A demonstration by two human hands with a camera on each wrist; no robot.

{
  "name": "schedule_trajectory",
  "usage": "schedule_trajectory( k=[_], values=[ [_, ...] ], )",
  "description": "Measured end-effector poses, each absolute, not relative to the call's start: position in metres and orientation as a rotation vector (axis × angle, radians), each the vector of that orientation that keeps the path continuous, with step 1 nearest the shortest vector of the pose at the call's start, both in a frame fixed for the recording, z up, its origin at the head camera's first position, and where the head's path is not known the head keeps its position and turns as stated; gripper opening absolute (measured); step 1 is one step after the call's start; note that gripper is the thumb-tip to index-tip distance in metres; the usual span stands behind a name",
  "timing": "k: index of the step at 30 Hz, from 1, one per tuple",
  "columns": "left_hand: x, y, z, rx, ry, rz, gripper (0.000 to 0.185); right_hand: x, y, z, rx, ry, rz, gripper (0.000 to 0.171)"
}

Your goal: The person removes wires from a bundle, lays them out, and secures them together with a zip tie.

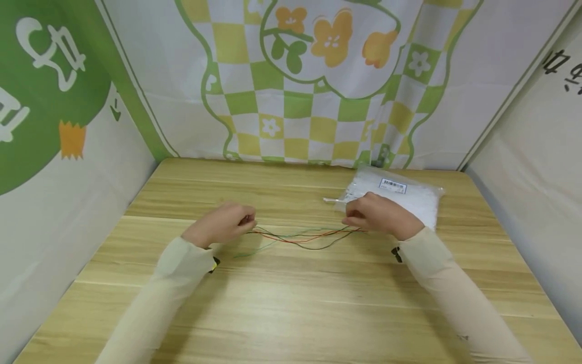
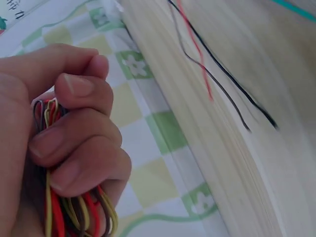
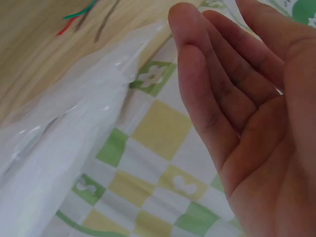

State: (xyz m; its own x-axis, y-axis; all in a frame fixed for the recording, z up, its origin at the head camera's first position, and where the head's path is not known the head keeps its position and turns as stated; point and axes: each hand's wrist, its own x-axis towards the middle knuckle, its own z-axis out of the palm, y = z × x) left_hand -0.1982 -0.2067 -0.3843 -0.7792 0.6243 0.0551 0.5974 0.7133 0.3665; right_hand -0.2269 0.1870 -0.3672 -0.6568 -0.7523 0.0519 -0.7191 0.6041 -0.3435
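Left hand (image 1: 227, 222) is clenched round one end of my thin coloured wires (image 1: 304, 236), which run toward three o'clock across the wooden surface (image 1: 291, 303); right hand (image 1: 377, 215), fingers relaxed, hovers at their far end.

Thin coloured wires (image 1: 309, 236), one end bunched, strands trailing across table

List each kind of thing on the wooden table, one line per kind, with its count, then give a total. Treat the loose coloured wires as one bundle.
Bundle of coloured wires: 1
Clear plastic bag of white items: 1
White tie sticking out by the bag: 1
Left hand, gripping wire ends: 1
Right hand, open: 1
Total: 5
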Motion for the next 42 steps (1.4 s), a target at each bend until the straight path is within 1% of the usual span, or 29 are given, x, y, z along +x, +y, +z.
schedule_trajectory(
  k=[5,10,20,24,30,36,42],
  values=[
    [-0.202,-0.188,-0.380,0.913,2.868,0.623,0.027,-0.223,0.178,-0.362,-1.291,2.706,-0.567,0.030],
    [-0.203,-0.174,-0.379,0.855,2.885,0.680,0.025,-0.221,0.169,-0.357,-1.371,2.711,-0.581,0.027],
    [-0.202,-0.155,-0.375,0.706,2.872,0.773,0.036,-0.215,0.146,-0.351,-1.449,2.738,-0.604,0.023],
    [-0.202,-0.147,-0.374,0.721,2.858,0.786,0.034,-0.215,0.134,-0.353,-1.478,2.719,-0.622,0.023],
    [-0.203,-0.135,-0.377,0.808,2.868,0.752,0.030,-0.217,0.116,-0.353,-1.566,2.739,-0.604,0.019],
    [-0.204,-0.125,-0.378,0.836,2.834,0.766,0.029,-0.215,0.102,-0.349,-1.594,2.752,-0.636,0.015],
    [-0.204,-0.116,-0.378,0.853,2.786,0.805,0.018,-0.214,0.094,-0.350,-1.611,2.778,-0.656,0.012]
  ],
)
